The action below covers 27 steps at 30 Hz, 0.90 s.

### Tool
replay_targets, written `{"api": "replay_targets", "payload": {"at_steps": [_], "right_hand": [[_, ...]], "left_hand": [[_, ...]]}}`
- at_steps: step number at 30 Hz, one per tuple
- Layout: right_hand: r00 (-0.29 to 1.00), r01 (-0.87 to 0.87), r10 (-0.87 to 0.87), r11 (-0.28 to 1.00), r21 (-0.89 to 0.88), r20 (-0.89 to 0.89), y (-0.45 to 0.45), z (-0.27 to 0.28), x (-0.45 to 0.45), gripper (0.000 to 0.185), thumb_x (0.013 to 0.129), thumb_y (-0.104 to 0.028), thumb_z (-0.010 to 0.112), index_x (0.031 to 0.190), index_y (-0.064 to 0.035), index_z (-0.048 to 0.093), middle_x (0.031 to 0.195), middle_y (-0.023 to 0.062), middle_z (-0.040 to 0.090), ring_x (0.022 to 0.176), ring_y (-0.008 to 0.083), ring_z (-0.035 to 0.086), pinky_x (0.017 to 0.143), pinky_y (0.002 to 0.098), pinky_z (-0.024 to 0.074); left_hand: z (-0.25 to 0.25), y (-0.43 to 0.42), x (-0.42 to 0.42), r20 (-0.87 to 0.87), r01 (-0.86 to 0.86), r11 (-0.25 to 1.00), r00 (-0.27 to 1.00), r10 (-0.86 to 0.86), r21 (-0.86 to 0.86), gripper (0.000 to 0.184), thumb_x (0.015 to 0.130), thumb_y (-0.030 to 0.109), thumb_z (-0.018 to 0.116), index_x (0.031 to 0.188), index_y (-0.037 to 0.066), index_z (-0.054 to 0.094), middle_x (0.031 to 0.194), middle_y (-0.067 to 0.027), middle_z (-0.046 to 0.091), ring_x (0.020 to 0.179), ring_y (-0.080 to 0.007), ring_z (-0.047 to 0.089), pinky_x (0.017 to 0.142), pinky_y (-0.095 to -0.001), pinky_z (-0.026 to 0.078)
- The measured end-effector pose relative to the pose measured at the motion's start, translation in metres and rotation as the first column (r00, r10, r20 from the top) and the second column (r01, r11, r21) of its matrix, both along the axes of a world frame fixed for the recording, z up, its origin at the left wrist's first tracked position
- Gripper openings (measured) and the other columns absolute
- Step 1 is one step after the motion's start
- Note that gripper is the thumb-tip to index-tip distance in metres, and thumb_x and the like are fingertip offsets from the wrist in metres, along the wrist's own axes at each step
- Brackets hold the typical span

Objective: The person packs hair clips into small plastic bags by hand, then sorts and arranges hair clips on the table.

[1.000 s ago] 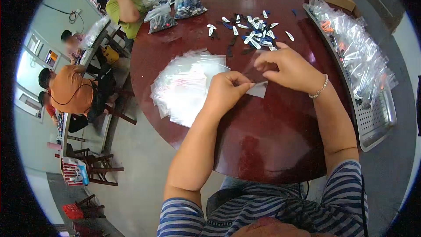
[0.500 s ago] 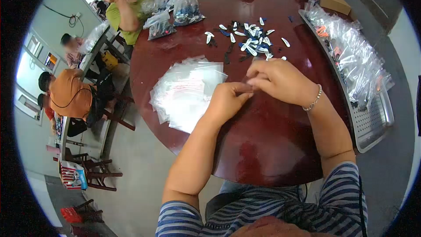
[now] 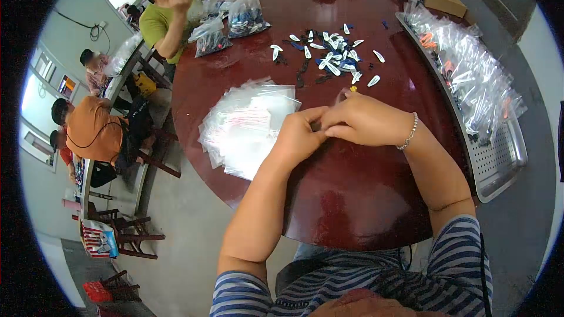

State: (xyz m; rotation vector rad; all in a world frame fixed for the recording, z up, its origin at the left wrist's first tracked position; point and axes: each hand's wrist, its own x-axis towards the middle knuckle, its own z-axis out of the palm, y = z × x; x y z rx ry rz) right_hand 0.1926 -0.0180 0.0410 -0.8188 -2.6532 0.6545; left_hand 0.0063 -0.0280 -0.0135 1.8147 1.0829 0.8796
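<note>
Clear film (image 3: 341, 97) at our right hand (image 3: 371, 118), over the table (image 3: 346, 199), near the white clips (image 3: 337, 53). Our left hand (image 3: 297, 134) meets it, fingers curled in on both; tips hidden, can't tell opening or grip. Bag pile (image 3: 249, 126) beside our left, loaded metal tray (image 3: 498, 167) well off right

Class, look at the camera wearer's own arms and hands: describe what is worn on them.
Striped short sleeves, blue and pale grey, end above the elbows. A beaded bracelet circles the right wrist. Both the left hand and right hand are gloveless.
</note>
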Motion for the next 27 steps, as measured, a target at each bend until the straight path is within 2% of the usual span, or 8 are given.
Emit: {"api": "replay_targets", "payload": {"at_steps": [1,3,7,9,14,16,19,27], "right_hand": [[1.000,0.000,0.000,1.000,0.000,0.000,-0.001,0.000,-0.001,0.020,0.081,-0.015,0.060,0.096,-0.0034,0.066,0.093,0.0182,0.066,0.088,0.0355,0.063,0.079,0.0431,0.0490],[0.996,0.088,-0.087,0.995,0.038,-0.019,-0.006,0.000,-0.003,0.021,0.085,-0.016,0.061,0.102,-0.0051,0.065,0.100,0.0118,0.066,0.090,0.0284,0.059,0.092,0.0429,0.0417],[0.995,0.098,-0.095,0.992,0.083,-0.034,-0.013,0.004,-0.009,0.019,0.085,-0.016,0.061,0.099,-0.0045,0.065,0.098,0.0111,0.066,0.091,0.0287,0.059,0.095,0.0457,0.0393],[0.992,-0.043,0.029,0.993,0.112,0.121,-0.015,0.007,-0.010,0.015,0.085,-0.015,0.059,0.094,-0.0040,0.064,0.094,0.0116,0.065,0.090,0.0295,0.059,0.096,0.0471,0.0377],[0.989,-0.101,0.088,0.988,0.117,0.116,-0.014,0.002,-0.009,0.012,0.086,-0.014,0.055,0.089,-0.0042,0.062,0.089,0.0125,0.063,0.089,0.0299,0.058,0.095,0.0449,0.0373],[0.991,-0.119,0.107,0.979,0.164,0.082,-0.015,0.004,-0.008,0.011,0.087,-0.013,0.054,0.088,-0.0043,0.061,0.088,0.0124,0.063,0.088,0.0297,0.058,0.095,0.0443,0.0369],[0.989,-0.129,0.120,0.986,0.108,0.086,-0.019,0.015,-0.007,0.011,0.088,-0.013,0.053,0.087,-0.0046,0.060,0.086,0.0119,0.062,0.086,0.0293,0.058,0.096,0.0440,0.0361],[0.991,-0.123,0.120,0.992,0.041,0.056,-0.014,0.017,-0.001,0.011,0.087,-0.012,0.053,0.089,-0.0041,0.061,0.089,0.0128,0.063,0.090,0.0294,0.058,0.096,0.0426,0.0359]], "left_hand": [[0.002,-0.001,0.000,-0.027,0.021,1.000,0.999,-0.021,0.007,0.030,0.078,0.004,0.069,0.108,0.001,0.065,0.093,-0.0096,0.070,0.084,-0.0122,0.062,0.078,-0.0284,0.049],[-0.001,-0.001,-0.001,-0.016,0.025,0.999,1.000,-0.025,0.021,0.034,0.077,0.003,0.069,0.111,0.002,0.064,0.094,-0.0102,0.069,0.085,-0.0123,0.062,0.078,-0.0286,0.049],[-0.003,0.001,-0.002,0.034,0.069,0.997,0.997,-0.070,0.038,0.043,0.076,0.001,0.069,0.118,0.003,0.060,0.097,-0.0113,0.069,0.087,-0.0134,0.062,0.080,-0.0296,0.049],[-0.002,0.000,-0.001,0.028,0.097,0.994,0.995,-0.099,0.044,0.047,0.076,0.003,0.070,0.121,0.004,0.059,0.100,-0.0107,0.069,0.090,-0.0131,0.062,0.082,-0.0295,0.049],[0.013,-0.003,-0.005,0.056,0.197,0.980,0.979,-0.197,0.005,0.062,0.074,0.006,0.076,0.131,0.003,0.050,0.114,-0.0078,0.065,0.101,-0.0121,0.058,0.088,-0.0293,0.047],[0.011,-0.001,-0.007,0.202,0.298,0.946,0.942,-0.269,-0.128,0.070,0.070,0.004,0.079,0.133,-0.001,0.047,0.125,-0.0071,0.058,0.114,-0.0144,0.053,0.100,-0.0310,0.041],[0.013,0.000,-0.009,0.373,0.439,0.867,0.865,-0.337,-0.237,0.064,0.073,0.003,0.077,0.131,0.001,0.049,0.117,-0.0029,0.060,0.107,-0.0101,0.053,0.093,-0.0279,0.043],[0.006,0.003,-0.010,0.401,0.401,0.861,0.877,-0.263,-0.313,0.041,0.076,0.001,0.074,0.114,0.003,0.059,0.102,0.0007,0.063,0.095,-0.0074,0.056,0.086,-0.0252,0.045]]}}
